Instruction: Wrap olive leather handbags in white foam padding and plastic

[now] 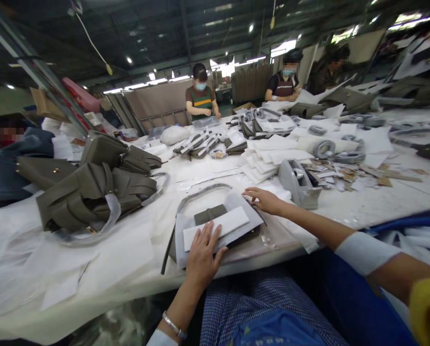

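Note:
Before me lies an olive-grey handbag [251, 235], flat on the table, its wrapped handle [195, 193] arching away from me. A sheet of thin white paper [181, 257] covers most of its front. On that sheet rests a folded white strip of padding [232, 221], beside the bag's olive flap [210, 215]. My left hand [204, 254] lies with fingers spread on the strip's near left end. At the bag's upper right corner, my right hand [265, 199] touches the paper's edge with bent fingers; whether they pinch it is unclear.
Finished-looking olive bags [88, 192] are heaped at left. A grey tape dispenser [298, 185] stands right of the bag, near scattered paper scraps [348, 175]. White sheets [268, 156] and wrapped handles [325, 149] lie beyond. Two masked co-workers [202, 101] work across the table.

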The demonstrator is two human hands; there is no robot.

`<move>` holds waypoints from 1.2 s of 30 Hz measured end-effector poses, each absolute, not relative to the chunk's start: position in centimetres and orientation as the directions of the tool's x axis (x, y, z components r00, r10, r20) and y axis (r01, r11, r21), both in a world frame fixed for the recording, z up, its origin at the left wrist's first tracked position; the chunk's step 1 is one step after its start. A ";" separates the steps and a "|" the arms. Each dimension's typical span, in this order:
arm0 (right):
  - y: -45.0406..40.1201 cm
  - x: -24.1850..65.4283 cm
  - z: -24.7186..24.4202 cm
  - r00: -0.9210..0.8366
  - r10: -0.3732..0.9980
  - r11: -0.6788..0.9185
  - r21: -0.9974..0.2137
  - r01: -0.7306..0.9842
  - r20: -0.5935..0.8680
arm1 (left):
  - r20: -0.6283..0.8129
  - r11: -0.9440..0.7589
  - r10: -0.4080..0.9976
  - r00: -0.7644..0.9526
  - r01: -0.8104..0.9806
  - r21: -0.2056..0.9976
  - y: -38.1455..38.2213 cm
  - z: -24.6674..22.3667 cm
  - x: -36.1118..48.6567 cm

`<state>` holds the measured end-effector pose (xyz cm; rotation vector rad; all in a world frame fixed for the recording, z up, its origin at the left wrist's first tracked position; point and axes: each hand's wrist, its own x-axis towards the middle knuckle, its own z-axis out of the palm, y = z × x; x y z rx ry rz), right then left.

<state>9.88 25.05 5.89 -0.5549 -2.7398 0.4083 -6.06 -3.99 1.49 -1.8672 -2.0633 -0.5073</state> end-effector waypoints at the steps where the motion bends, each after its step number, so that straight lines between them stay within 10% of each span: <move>1: 25.6 9.3 5.7 -0.881 0.414 0.883 -0.335 0.328 0.229 | 0.463 0.086 0.881 -0.097 0.995 0.044 -4.0 1.5 -6.1; 12: 31.5 18.4 10.9 -0.572 0.712 0.688 -0.239 0.686 0.408 | 0.515 0.069 0.855 -0.063 0.998 0.009 -3.6 0.3 -6.8; 20: 20.3 21.0 8.1 -0.835 0.378 0.917 -0.290 0.276 0.400 | 0.513 0.082 0.856 -0.067 0.997 -0.006 -3.5 0.3 -6.5; 36: 25.7 16.5 7.7 -0.591 0.723 0.674 -0.176 0.717 0.358 | 0.544 0.083 0.837 -0.066 0.997 -0.007 -3.5 0.2 -6.5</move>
